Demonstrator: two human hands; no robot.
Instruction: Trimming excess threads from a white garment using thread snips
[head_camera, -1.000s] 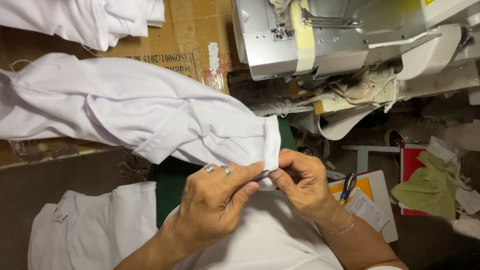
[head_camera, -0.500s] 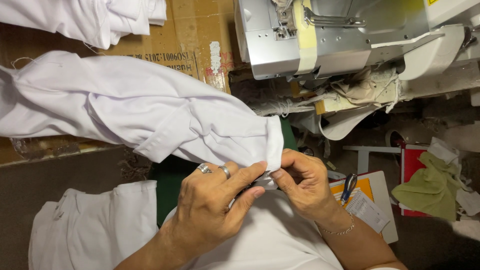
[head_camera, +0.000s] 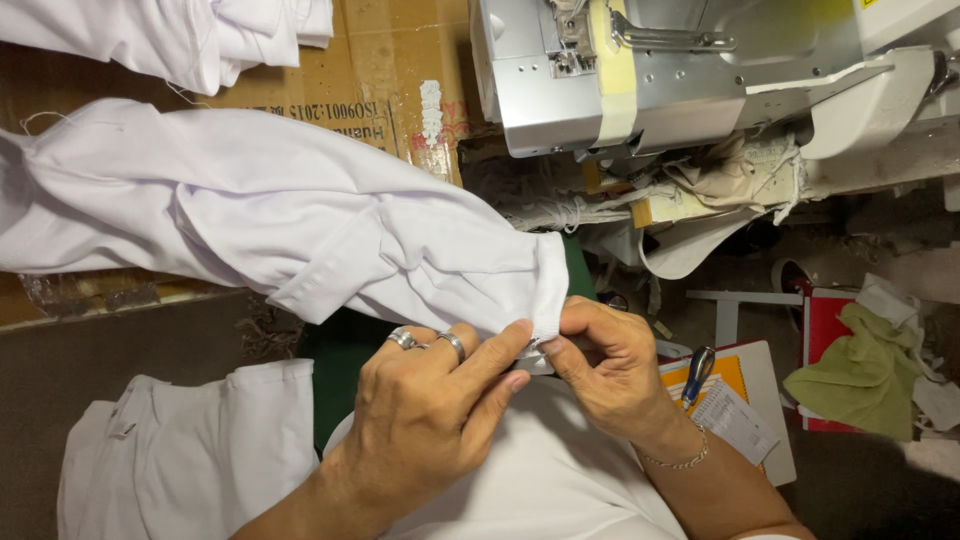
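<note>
Head view, looking down: my left hand (head_camera: 430, 415), with two rings on its fingers, and my right hand (head_camera: 610, 365), with a thin chain at the wrist, meet at the cuffed end of a white sleeve (head_camera: 300, 225) that runs from the left edge across to the middle of the frame. The grip of each hand is closed to a pinch on the sleeve's hem, fingertips of the two hands almost touching; something small and pale sits between them, possibly a label or a thread end, but the fingers hide too much of it to tell. The step in hand, as I judge it, is close inspection or trimming at the cuff, and the next move would call for keeping the hem taut between both pinches while one hand frees itself for a tool. Counted: one sewing machine (head_camera: 680, 70) at the top right; one sheet of brown cardboard (head_camera: 385, 70) under the sleeve; two further heaps of white garments, one at the top left (head_camera: 190, 35) and one at the lower left (head_camera: 180, 455); one yellow-green cloth (head_camera: 860, 375) at the right; one blue-handled tool (head_camera: 697, 372) lying on papers beside my right wrist.
</note>
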